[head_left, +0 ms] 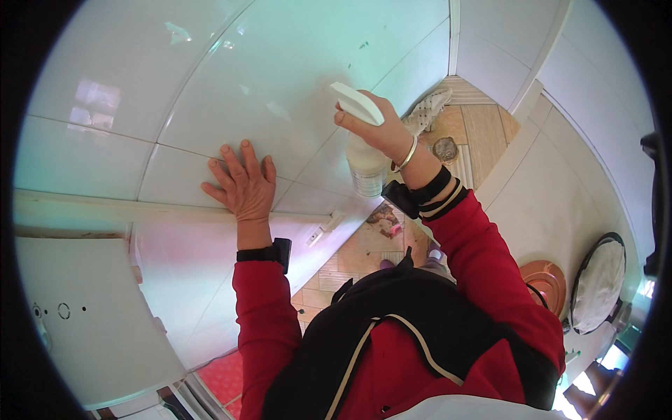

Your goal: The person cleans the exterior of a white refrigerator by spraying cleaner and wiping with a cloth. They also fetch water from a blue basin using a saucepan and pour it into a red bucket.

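My left hand (245,183) lies flat against the glossy white tiled wall (231,98), its fingers spread and nothing in it. To the right, my right hand (383,131) is wrapped round the neck of a spray bottle (367,171) with a white trigger head. The bottle is upright, its pale, labelled body hanging below my hand close to the wall. The nozzle end points toward the tiles, and the fingers at the trigger are partly hidden behind the head. A few small dark specks mark the wall beyond the bottle.
White shoes (425,112) and a small round object (445,149) stand on the wood-patterned floor (490,129). A white panelled appliance (84,322) is at lower left. On the right are a reddish-brown round lid (544,285) and a black-rimmed pale disc (598,283).
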The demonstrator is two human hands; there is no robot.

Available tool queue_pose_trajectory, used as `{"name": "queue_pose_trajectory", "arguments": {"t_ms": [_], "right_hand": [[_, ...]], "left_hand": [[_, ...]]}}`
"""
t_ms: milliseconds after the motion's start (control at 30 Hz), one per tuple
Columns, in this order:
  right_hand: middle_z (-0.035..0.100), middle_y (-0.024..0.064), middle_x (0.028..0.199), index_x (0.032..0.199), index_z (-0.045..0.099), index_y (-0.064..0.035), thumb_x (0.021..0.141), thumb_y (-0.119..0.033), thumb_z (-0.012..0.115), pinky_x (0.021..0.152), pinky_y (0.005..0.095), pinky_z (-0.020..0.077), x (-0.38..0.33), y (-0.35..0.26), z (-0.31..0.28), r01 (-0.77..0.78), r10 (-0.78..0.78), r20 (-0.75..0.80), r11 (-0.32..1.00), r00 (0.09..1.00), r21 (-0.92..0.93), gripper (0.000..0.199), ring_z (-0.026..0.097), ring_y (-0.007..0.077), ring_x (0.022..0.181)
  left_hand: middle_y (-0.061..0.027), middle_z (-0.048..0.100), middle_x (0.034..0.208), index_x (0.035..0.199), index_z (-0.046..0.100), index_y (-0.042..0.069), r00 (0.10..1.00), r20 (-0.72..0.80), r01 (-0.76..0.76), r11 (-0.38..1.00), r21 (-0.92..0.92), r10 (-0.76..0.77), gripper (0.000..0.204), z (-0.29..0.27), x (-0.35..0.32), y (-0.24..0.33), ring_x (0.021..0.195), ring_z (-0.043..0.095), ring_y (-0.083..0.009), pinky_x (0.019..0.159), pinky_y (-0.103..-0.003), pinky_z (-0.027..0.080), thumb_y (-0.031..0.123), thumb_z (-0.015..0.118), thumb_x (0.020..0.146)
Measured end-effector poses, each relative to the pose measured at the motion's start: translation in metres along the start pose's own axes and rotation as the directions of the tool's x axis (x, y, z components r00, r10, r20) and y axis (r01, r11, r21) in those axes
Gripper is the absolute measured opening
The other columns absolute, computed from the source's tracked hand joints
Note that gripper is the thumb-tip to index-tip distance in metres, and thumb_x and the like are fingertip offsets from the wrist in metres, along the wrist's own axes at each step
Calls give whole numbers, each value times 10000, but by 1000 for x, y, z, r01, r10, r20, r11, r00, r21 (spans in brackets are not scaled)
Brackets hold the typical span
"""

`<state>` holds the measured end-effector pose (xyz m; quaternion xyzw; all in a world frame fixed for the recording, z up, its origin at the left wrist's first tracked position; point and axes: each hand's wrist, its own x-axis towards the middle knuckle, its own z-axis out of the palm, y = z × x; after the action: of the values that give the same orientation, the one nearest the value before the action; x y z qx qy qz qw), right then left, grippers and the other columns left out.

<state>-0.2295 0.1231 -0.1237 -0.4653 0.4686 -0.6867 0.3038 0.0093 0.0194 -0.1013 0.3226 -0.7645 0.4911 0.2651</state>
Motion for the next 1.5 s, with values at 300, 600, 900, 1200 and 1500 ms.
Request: {"name": "queue_pose_trajectory", "arguments": {"t_ms": [300,600,900,1200,1500], "right_hand": [[616,49,800,889,597,-5,755,-221,641,671,242,445,35,-17,-58,-42,118,-321,972,940,232,258,572,121,757],[627,73,871,984,564,2,783,-194,624,705,244,451,-31,-30,-155,57,-82,-602,997,794,-61,287,578,137,811],[612,105,817,991,556,-26,753,-272,677,662,309,462,-170,32,-289,-561,-291,-848,648,444,-515,363,585,189,737],[615,131,885,1017,539,-18,697,-312,720,721,346,473,-260,94,-350,-717,-380,-875,515,302,-471,471,597,253,804],[568,125,1020,1078,493,25,670,-235,729,800,321,447,-291,83,-363,-641,-155,-891,643,426,-418,538,553,222,930]], "left_hand": [[-101,322,1277,1178,418,201,999,35,14,999,33,-15,541,-4,2,0,1121,313,-347,812,-570,238,430,583,716],[-116,302,1294,1172,440,196,973,212,75,995,67,-88,527,-3,-1,2,1132,302,-372,845,-606,213,432,583,723],[-138,284,1315,1178,435,150,999,40,-1,997,79,-3,509,1,-4,0,1149,296,-382,898,-591,159,439,528,770],[-169,332,1295,1204,430,125,1000,-22,-20,996,89,22,519,1,-2,-2,1154,305,-404,897,-586,174,442,490,798],[-179,282,1354,1255,402,110,996,-86,-33,997,64,38,557,8,-3,-5,1271,191,-383,988,-548,54,467,439,829]]}}
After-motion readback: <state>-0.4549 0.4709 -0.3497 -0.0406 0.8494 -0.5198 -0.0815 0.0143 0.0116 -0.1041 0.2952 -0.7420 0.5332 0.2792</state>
